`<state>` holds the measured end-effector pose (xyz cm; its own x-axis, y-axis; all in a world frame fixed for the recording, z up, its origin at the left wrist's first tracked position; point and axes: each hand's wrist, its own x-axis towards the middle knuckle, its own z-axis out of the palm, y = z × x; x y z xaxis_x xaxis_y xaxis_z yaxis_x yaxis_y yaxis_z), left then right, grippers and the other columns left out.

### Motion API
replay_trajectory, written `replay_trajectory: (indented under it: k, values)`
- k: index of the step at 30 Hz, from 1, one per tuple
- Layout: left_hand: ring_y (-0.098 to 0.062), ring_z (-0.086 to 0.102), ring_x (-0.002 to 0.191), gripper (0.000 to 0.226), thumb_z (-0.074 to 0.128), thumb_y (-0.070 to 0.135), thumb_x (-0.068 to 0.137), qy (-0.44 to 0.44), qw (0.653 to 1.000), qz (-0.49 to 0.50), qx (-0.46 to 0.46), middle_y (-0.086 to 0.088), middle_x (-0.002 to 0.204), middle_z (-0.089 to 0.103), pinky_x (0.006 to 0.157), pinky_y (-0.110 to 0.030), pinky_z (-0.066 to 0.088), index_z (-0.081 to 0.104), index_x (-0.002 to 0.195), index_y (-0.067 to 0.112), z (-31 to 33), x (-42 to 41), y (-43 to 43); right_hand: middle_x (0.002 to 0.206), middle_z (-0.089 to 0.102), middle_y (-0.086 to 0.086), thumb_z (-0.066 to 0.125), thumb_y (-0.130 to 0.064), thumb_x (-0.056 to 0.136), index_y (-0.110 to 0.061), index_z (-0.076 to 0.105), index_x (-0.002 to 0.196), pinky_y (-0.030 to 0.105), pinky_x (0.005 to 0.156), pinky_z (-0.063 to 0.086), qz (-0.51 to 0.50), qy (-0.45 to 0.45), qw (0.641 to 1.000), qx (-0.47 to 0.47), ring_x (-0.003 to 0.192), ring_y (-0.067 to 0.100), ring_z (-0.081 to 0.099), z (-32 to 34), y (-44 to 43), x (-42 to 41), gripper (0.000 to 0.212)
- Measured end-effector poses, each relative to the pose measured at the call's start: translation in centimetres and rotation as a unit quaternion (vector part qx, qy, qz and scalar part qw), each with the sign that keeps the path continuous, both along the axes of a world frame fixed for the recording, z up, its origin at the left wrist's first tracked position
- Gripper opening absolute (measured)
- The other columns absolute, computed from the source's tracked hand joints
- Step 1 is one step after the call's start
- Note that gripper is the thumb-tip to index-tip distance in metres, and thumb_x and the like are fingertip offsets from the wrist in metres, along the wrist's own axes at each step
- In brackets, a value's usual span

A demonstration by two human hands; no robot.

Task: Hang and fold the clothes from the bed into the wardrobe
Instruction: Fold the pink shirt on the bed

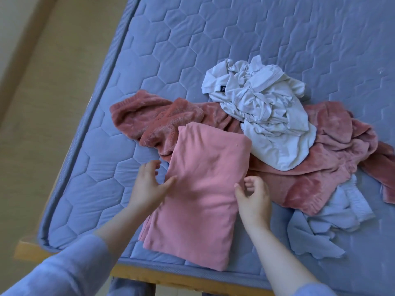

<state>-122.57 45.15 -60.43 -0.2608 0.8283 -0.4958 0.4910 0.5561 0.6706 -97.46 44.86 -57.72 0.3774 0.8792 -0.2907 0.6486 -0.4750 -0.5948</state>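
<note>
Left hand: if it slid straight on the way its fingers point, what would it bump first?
Likely the fuzzy rose garment, just beyond the left hand. The folded pink garment edges close beside that line and might be brushed first; depth is unclear.

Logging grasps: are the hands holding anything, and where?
Nothing is plainly held: the left hand and right hand touch the side edges of the folded pink garment, fingers relaxed.

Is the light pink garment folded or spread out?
Folded: the light pink garment lies as a narrow flat rectangle, with layered edges showing at its near end.
</note>
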Motion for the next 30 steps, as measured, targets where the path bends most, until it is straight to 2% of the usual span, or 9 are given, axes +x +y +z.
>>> replay_trajectory:
  k: [2, 5, 9, 12, 15, 19, 23, 27, 30]
  values:
    - [-0.015, 0.053, 0.107, 0.061, 0.076, 0.044, 0.074, 0.010, 0.999, -0.037, 0.037, 0.003, 0.118, 0.051, 0.091, -0.035, 0.047, 0.051, 0.125, 0.020, 0.7, 0.7, 2.7, 0.114, 0.055, 0.000, 0.075, -0.023, 0.082, -0.014, 0.056, 0.116, 0.040, 0.089, 0.051, 0.033, 0.032, 0.999, -0.010, 0.102, 0.019, 0.056, -0.1, 2.4, 1.1, 0.040]
    - [-0.018, 0.055, 0.108, 0.067, 0.074, 0.053, 0.073, 0.004, 0.999, -0.043, 0.003, -0.004, 0.125, 0.052, 0.094, -0.037, 0.048, 0.049, 0.123, 0.016, 1.3, 1.8, 6.5, 0.136, 0.050, 0.004, 0.075, -0.020, 0.083, -0.013, 0.046, 0.137, 0.046, 0.101, 0.046, 0.102, 0.068, 0.992, -0.012, 0.124, 0.023, 0.049, 0.2, 6.2, 2.2, 0.061]
    - [-0.020, 0.054, 0.108, 0.080, 0.074, 0.060, 0.070, -0.007, 0.999, -0.022, -0.034, -0.004, 0.126, 0.053, 0.083, -0.028, 0.041, 0.045, 0.130, 0.015, 1.2, 3.1, 9.3, 0.148, 0.043, -0.002, 0.077, -0.026, 0.080, -0.021, 0.038, 0.146, 0.039, 0.111, 0.038, 0.224, 0.064, 0.970, -0.063, 0.136, 0.015, 0.040, 0.8, 10.2, 3.5, 0.077]
    - [-0.018, 0.051, 0.095, 0.084, 0.066, 0.071, 0.070, -0.009, 0.995, -0.011, -0.097, -0.005, 0.120, 0.057, 0.076, -0.028, 0.038, 0.047, 0.126, 0.011, 1.0, 3.5, 10.9, 0.124, 0.059, -0.007, 0.081, -0.034, 0.074, -0.024, 0.054, 0.127, 0.028, 0.095, 0.044, 0.297, 0.041, 0.948, -0.105, 0.115, 0.013, 0.053, 1.3, 12.5, 4.1, 0.060]
    - [-0.025, 0.055, 0.104, 0.083, 0.065, 0.069, 0.073, -0.014, 0.991, -0.010, -0.131, -0.008, 0.123, 0.057, 0.079, -0.031, 0.039, 0.047, 0.128, 0.009, 0.7, 3.7, 12.1, 0.102, 0.060, -0.006, 0.081, -0.040, 0.071, -0.021, 0.056, 0.105, 0.028, 0.079, 0.043, 0.378, 0.002, 0.920, -0.104, 0.096, 0.014, 0.055, 1.4, 13.9, 3.6, 0.046]
    - [-0.013, 0.054, 0.086, 0.051, 0.077, 0.048, 0.074, -0.024, 0.997, -0.009, -0.077, 0.005, 0.099, 0.060, 0.063, -0.022, 0.037, 0.056, 0.109, 0.016, 0.4, 3.1, 12.9, 0.082, 0.059, 0.000, 0.071, -0.059, 0.075, -0.024, 0.046, 0.086, 0.033, 0.066, 0.037, 0.454, -0.082, 0.882, -0.097, 0.082, 0.021, 0.055, 1.1, 14.9, 3.8, 0.044]
    - [0.001, 0.049, 0.074, 0.034, 0.081, 0.037, 0.074, -0.050, 0.998, -0.007, -0.022, 0.016, 0.083, 0.057, 0.060, -0.017, 0.035, 0.055, 0.090, 0.022, 0.6, 2.6, 13.6, 0.072, 0.054, -0.006, 0.054, -0.079, 0.073, -0.025, 0.045, 0.071, 0.032, 0.073, 0.031, 0.480, -0.189, 0.850, -0.112, 0.086, 0.025, 0.055, 1.1, 16.8, 4.6, 0.055]
    - [-0.005, 0.045, 0.068, 0.037, 0.080, 0.035, 0.074, 0.007, 0.997, -0.070, -0.020, 0.010, 0.077, 0.052, 0.056, -0.022, 0.033, 0.046, 0.078, 0.020, 1.0, 2.9, 14.9, 0.099, 0.064, 0.001, 0.056, -0.080, 0.071, -0.022, 0.052, 0.096, 0.035, 0.083, 0.031, 0.466, -0.239, 0.844, -0.116, 0.101, 0.027, 0.058, 0.5, 17.7, 3.6, 0.063]
    - [-0.004, 0.042, 0.067, 0.042, 0.082, 0.032, 0.073, 0.033, 0.991, -0.129, -0.022, 0.013, 0.076, 0.047, 0.054, -0.020, 0.029, 0.043, 0.079, 0.020, 1.2, 3.0, 15.9, 0.122, 0.055, 0.004, 0.065, -0.074, 0.069, -0.021, 0.050, 0.127, 0.039, 0.092, 0.040, 0.442, -0.214, 0.850, -0.191, 0.116, 0.027, 0.054, 0.4, 17.8, 3.5, 0.079]
